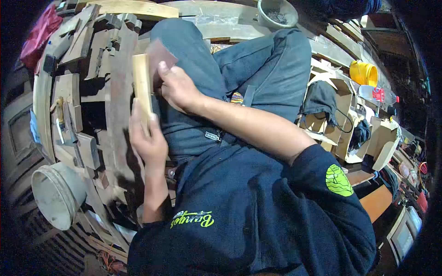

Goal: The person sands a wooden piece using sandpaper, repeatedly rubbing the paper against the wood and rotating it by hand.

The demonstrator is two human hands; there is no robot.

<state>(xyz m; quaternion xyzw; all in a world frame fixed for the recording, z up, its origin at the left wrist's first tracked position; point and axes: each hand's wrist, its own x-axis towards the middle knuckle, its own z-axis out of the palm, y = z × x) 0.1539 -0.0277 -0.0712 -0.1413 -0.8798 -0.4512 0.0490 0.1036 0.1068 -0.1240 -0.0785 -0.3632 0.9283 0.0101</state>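
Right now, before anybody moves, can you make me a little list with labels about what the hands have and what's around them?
Left hand: holds a pale wooden strip
Right hand: holds a reddish-brown sheet, beside the strip
Legs: bent, in dark trousers
Left side: a pale bucket, tipped; many wood pieces
Right side: a yellow container; a clear bottle with a red label, lying down; dark cloth on a cardboard box
Beyond the knees: a grey bowl with dark bits inside
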